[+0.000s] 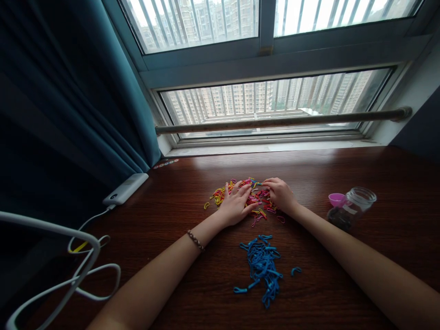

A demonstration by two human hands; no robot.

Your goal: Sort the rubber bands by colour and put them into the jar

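A mixed pile of small elastic hair ties (220, 197), yellow, red, pink and some blue, lies on the brown wooden tabletop. My left hand (235, 204) rests flat over the pile with its fingers spread, and it covers part of the ties. At the pile's right side my right hand (280, 193) has its thumb and fingers pinched together. Its fingertips meet a blue hair tie (257, 184) at the far edge of the pile. Closer to me sits a separate heap of blue hair ties (263, 263), with one blue tie (296, 271) lying apart on its right.
A clear jar (357, 201) with dark contents lies tilted beyond my right forearm, a pink cup-like piece (337, 199) beside it. At left are a white device (126, 189) with a cable, a thick white tube (92, 247) and a blue curtain (130, 114). A barred window closes the far side.
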